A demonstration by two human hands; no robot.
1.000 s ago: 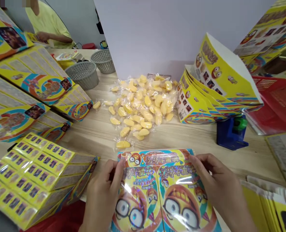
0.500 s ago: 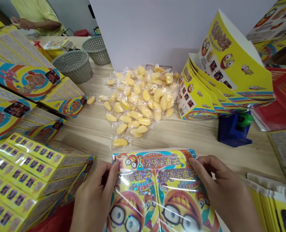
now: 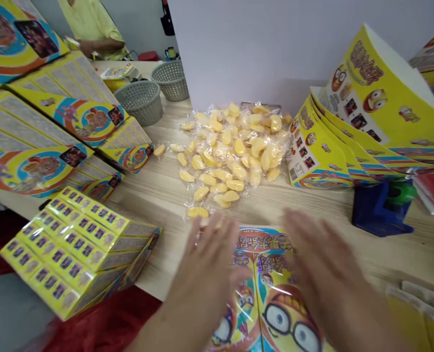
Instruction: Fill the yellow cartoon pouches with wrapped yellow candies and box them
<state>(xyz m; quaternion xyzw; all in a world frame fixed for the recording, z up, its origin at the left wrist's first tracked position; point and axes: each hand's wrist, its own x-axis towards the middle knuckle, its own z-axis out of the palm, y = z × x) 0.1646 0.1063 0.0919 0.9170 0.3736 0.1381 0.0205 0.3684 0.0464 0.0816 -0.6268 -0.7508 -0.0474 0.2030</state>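
A glossy wrapped pack (image 3: pixel 271 288) printed with cartoon faces in glasses lies on the wooden table (image 3: pixel 158 195) right in front of me. My left hand (image 3: pixel 209 264) lies over its left part and my right hand (image 3: pixel 323 259) over its right part. Both hands are blurred by motion, with fingers stretched forward and flat over the pack. Just beyond them sits a heap of yellow sweets in clear wrappers (image 3: pixel 231 151).
Stacked yellow boxes (image 3: pixel 80 244) stand at the near left, larger flat cartons (image 3: pixel 55 122) behind them. Two grey baskets (image 3: pixel 141 100) sit at the back left. Folded yellow cartons (image 3: pixel 334 142) and a blue tape dispenser (image 3: pixel 380 210) are on the right. Another person (image 3: pixel 92 24) works at the far left.
Both hands have let go of the pack's upper corners and slid forward, flat over it. The camera has swung to the left.
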